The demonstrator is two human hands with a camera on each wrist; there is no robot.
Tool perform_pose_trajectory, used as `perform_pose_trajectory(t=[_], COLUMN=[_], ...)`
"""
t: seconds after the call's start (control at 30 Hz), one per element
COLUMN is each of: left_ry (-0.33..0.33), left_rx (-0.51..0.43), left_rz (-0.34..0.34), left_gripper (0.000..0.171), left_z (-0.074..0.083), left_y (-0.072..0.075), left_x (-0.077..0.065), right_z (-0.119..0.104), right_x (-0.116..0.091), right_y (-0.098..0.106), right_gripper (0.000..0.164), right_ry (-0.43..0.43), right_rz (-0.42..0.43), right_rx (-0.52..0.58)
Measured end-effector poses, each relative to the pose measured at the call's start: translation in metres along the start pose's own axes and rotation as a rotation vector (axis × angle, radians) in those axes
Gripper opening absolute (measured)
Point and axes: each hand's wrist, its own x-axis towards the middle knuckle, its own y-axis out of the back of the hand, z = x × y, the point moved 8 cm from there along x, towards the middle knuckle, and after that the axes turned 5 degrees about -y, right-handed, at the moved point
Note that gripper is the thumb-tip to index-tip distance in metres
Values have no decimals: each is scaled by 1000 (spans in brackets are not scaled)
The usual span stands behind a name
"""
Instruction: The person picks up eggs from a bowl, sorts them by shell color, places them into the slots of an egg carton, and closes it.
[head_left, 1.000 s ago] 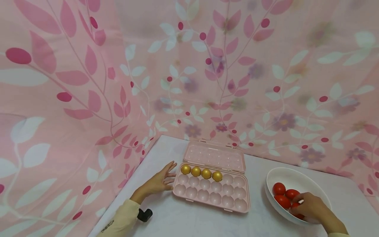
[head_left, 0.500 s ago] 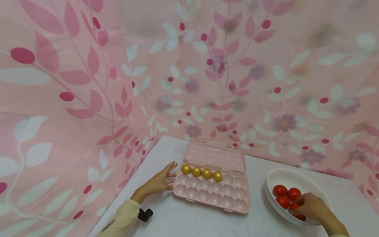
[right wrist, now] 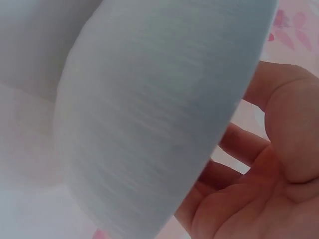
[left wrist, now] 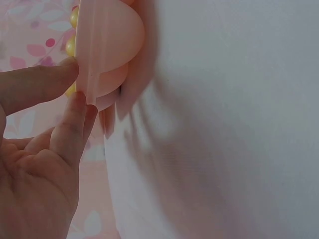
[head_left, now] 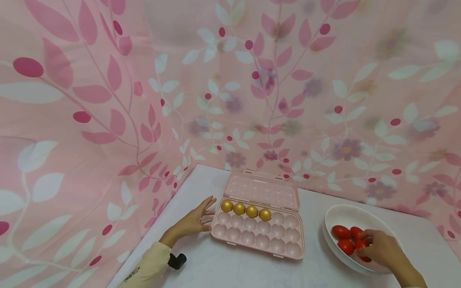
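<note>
In the head view a pink egg tray [head_left: 248,236] lies with its lid [head_left: 263,190] folded back. Several golden eggs [head_left: 251,211] fill part of its far row. My left hand [head_left: 191,222] rests at the tray's left end, fingers spread and fairly straight; the left wrist view has the thumb and fingertips touching the tray rim [left wrist: 89,55]. To the right, my right hand [head_left: 383,250] reaches into a white bowl [head_left: 336,216] with fingers curled about a red egg [head_left: 360,244]. Other red eggs [head_left: 345,247] lie beside it. The bowl wall hides the fingertips in the right wrist view.
A small black object [head_left: 177,261] is by the left wrist. White cloth [head_left: 201,268] covers the table, and a pink floral curtain [head_left: 230,100] hangs behind and to the left.
My right hand has shifted slightly within the bowl, and the red eggs around its fingers have rolled a little. The left hand and the tray have stayed put.
</note>
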Motion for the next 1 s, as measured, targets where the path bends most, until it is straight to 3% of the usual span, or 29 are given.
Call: perform_pose_trajectory(t=[0.4, 0.6, 0.73, 1.0], left_ry=[13, 9, 6, 11], left_rx=[17, -13, -51, -59], left_rz=[17, 39, 56, 64], left_gripper=[108, 107, 108, 107], left_z=[-2, -1, 0, -2], left_y=[1, 1, 1, 1], left_x=[-2, -4, -4, -4], right_z=[-42, -70, -91, -137], right_x=[-23, -34, -37, -32], right_y=[27, 33, 29, -1], right_gripper=[66, 63, 58, 52], right_ry=[141, 217, 264, 329], right_rz=[234, 375, 430, 416], right_rx=[-4, 58, 107, 183])
